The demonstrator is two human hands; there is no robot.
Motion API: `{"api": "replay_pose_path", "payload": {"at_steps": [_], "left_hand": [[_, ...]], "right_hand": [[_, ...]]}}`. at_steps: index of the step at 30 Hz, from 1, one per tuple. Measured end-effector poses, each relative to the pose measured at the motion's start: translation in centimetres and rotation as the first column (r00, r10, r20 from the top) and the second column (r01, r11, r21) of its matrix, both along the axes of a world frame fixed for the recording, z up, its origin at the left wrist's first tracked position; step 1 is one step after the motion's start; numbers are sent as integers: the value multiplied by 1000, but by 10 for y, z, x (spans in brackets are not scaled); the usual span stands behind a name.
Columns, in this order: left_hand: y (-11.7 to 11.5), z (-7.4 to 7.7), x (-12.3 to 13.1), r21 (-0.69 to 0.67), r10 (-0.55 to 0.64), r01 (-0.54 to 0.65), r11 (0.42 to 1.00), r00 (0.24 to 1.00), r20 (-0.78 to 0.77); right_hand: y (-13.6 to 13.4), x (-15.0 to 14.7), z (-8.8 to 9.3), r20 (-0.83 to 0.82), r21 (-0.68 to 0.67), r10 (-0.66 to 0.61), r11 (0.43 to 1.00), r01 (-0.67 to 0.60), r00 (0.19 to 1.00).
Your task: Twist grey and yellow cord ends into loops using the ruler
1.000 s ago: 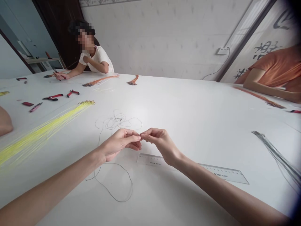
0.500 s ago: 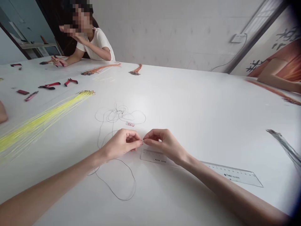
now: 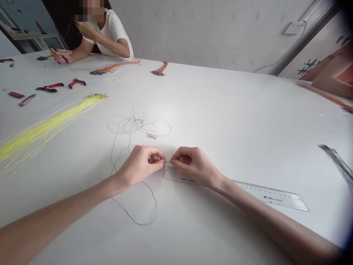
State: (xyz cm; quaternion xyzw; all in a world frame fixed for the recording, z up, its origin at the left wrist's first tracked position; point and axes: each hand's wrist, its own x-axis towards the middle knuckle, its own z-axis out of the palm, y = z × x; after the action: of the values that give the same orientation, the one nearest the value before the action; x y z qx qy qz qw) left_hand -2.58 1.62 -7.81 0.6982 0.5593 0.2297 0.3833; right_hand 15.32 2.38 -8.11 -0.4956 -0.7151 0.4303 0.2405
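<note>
Right, a short dark strand (image 3: 168, 162) is now visible between the fingertips, just beyond the left end of the clear ruler (image 3: 273, 198). A second ago the fingertips met and hid it; half a second ago the gap was barely there. So the working bit is exposed and, by my read, held from both sides.

Left hand (image 3: 145, 162): thumb and index pinched on one end of the strand, other fingers curled. Right hand (image 3: 195, 163): same pinch on the other end, wrist over the ruler. Both pinches sit closer to the ruler's edge than a second ago. Can't tell whether the strand joins the thin grey cord (image 3: 141, 122), which lies coiled beyond the ruler's left end, with a loop on the near side passing under the left forearm.

Red-printed tag (image 3: 151, 136), between ruler and coil, is in view now; a second ago it didn't show. Further out: yellow cord bundle (image 3: 52, 127) well left of the ruler, dark grey bundle (image 3: 338, 162) beyond its right end. Co-worker in white (image 3: 117, 36) sits far beyond the ruler.
</note>
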Motion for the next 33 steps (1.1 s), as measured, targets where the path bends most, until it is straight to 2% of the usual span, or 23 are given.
{"api": "replay_pose_path", "payload": {"at_steps": [8, 13, 21, 33], "left_hand": [[-11, 0, 4, 135, -22, 32, 990, 997, -74], [-15, -2, 4, 281, -62, 101, 954, 987, -146], [-22, -5, 1, 383, -122, 231, 894, 950, -289], [-29, -5, 1, 461, -187, 334, 822, 924, -335]], "right_hand": [[-5, -2, -7, 60, 152, -3, 988, -7, 998], [-7, -2, -10, 108, 247, 38, 967, -64, 993], [-8, -4, -9, 160, 236, 47, 968, -84, 986], [-8, -3, -11, 145, 290, 65, 951, -105, 987]]}}
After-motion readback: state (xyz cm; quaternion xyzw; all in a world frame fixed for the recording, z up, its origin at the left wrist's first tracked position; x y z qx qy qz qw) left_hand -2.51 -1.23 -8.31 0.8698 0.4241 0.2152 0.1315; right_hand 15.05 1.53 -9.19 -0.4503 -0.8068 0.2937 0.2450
